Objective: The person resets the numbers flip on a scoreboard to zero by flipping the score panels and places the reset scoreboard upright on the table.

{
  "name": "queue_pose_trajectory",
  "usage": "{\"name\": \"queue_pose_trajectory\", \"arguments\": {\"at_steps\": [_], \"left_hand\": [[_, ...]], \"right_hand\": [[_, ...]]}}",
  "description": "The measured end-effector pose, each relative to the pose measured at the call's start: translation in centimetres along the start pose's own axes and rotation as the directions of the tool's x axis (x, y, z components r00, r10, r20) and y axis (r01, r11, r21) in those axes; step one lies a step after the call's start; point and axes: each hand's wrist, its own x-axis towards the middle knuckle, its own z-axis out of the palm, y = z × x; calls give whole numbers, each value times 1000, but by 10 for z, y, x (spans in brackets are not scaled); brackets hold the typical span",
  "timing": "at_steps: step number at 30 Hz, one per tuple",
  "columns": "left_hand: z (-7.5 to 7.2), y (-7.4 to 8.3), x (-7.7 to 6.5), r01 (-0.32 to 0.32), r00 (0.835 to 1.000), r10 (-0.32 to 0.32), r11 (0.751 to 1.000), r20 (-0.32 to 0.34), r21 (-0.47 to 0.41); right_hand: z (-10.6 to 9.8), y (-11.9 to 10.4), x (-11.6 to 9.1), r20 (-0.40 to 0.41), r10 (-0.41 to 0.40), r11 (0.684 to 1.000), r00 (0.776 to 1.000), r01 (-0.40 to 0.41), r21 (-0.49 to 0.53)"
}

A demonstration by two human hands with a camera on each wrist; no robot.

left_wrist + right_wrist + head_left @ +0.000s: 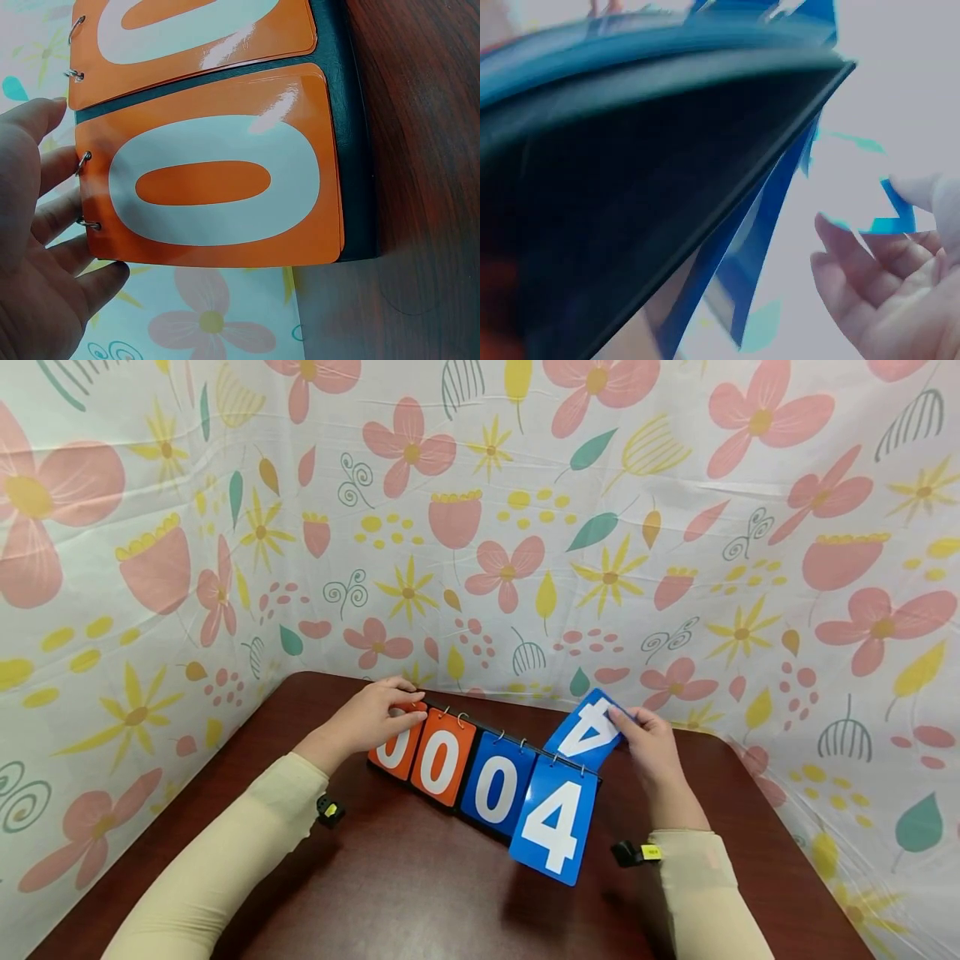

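A tabletop flip scoreboard with a black base stands tilted in the head view. It shows two orange 0 cards, a blue 0 card and a blue 4 card, hung on metal rings. My left hand holds its left end at the top edge; in the left wrist view, fingers reach behind the orange 0 card. Over the top edge, my right hand pinches a lifted blue card with an upside-down 4. The right wrist view shows that card washed out and the scoreboard's dark underside blurred.
The scoreboard is over a dark reddish-brown table. A white curtain with flower prints surrounds the back and sides. Small black cameras with yellow labels sit at both wrists, such as the right wrist camera.
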Motion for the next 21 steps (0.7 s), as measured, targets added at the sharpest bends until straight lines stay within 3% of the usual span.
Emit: {"name": "queue_pose_trajectory", "arguments": {"at_steps": [3, 7, 10, 12, 14, 16, 19, 20, 21], "left_hand": [[0, 0, 0, 0, 1000, 0, 1000, -2, 0], [1, -1, 0, -4, 1000, 4, 1000, -3, 14], [1, -1, 1, -5, 1000, 5, 999, -1, 37], [1, -1, 2, -4, 1000, 4, 999, 3, 51], [1, -1, 3, -3, 1000, 3, 998, 8, 60], [1, -2, 5, -4, 1000, 4, 998, 12, 70], [1, -3, 8, -7, 1000, 6, 996, 5, 88], [0, -4, 8, -6, 1000, 5, 996, 2, 94], [0, -4, 9, -5, 1000, 5, 995, -1, 99]], "right_hand": [[-1, -19, -8, 60, -87, 987, 994, 78, 142], [1, -42, -22, 128, -230, 959, 965, 203, 196], [6, -55, -33, 168, -328, 939, 929, 302, 166], [7, -64, -41, 246, -390, 920, 887, 368, 132], [8, -73, -49, 374, -444, 890, 814, 448, 81], [10, -81, -58, 533, -458, 854, 712, 518, 42], [16, -93, -73, 730, -367, 808, 577, 586, -57], [19, -96, -77, 774, -329, 791, 541, 605, -86], [23, -99, -82, 806, -284, 783, 519, 611, -117]]}}
